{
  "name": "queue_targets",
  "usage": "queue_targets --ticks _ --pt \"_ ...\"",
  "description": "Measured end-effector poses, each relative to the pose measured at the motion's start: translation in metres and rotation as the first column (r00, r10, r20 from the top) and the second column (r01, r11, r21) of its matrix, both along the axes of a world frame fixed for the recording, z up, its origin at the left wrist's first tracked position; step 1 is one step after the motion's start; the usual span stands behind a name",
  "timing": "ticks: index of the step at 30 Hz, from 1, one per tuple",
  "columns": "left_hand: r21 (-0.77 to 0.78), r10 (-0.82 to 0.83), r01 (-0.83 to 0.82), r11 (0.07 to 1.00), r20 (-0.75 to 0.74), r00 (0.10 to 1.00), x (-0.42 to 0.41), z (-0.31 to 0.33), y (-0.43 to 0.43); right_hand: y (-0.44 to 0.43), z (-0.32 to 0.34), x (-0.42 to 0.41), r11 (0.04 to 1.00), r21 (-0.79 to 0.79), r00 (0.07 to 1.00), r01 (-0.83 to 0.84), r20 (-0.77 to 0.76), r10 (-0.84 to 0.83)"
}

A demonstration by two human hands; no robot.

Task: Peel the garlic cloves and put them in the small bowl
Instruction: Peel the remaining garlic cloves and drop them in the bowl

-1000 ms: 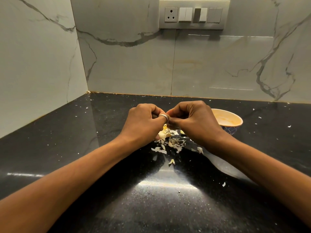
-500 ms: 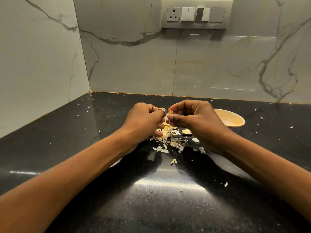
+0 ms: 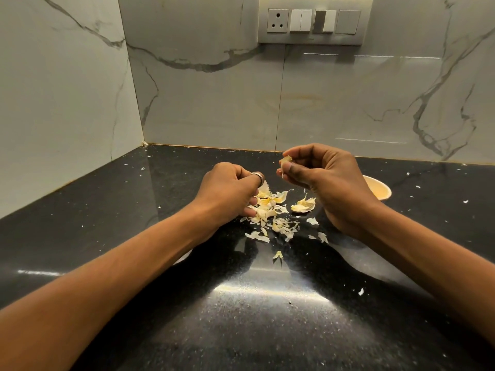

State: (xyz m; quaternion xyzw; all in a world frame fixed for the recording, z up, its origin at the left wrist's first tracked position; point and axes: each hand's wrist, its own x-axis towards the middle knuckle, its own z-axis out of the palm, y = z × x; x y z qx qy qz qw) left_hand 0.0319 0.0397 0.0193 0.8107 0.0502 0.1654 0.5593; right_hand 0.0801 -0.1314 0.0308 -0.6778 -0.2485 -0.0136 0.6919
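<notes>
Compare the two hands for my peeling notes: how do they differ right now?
The right hand is raised, pinching a garlic clove; the left hand sits lower, fingers curled down against the peels. The left hand wears a ring; the right hand shows none. Both are bare, with curled fingers.

Only a sliver to be seen of the small bowl (image 3: 380, 190), the rest behind the right hand (image 3: 326, 183); nothing visible of its inside. Pinched at that hand's fingertips, a garlic piece (image 3: 287, 158), nearly all covered, too little showing to tell clove from skin. Under the curled left hand (image 3: 230, 191), unclear whether gripping anything or merely touching the peels (image 3: 276, 212); part of that pile hidden beneath it. Impossible to tell whether any whole cloves among the peels. Switch panel (image 3: 313, 22) cut off at the top edge. Both forearms cut off at the lower and side edges. White specks across the counter (image 3: 241, 317) too small to identify.
</notes>
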Motion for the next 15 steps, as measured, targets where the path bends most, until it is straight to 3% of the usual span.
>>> queue_targets --ticks 7,12,15 --pt "0.213 0.067 -0.093 0.973 0.128 0.990 -0.0032 0.0006 0.0017 0.0008 -0.0012 -0.0009 0.994 -0.110 1.000 -0.025 -0.014 0.024" --pt "0.377 -0.006 -0.126 0.917 0.330 0.944 -0.0048 0.0001 -0.0001 0.0010 -0.0021 -0.0012 0.978 -0.205 0.999 -0.038 -0.016 0.035" --pt "0.426 -0.032 -0.142 0.894 0.375 0.927 -0.0043 -0.0017 -0.0005 0.0010 -0.0046 -0.0012 0.960 -0.277 0.998 -0.035 0.033 0.046"
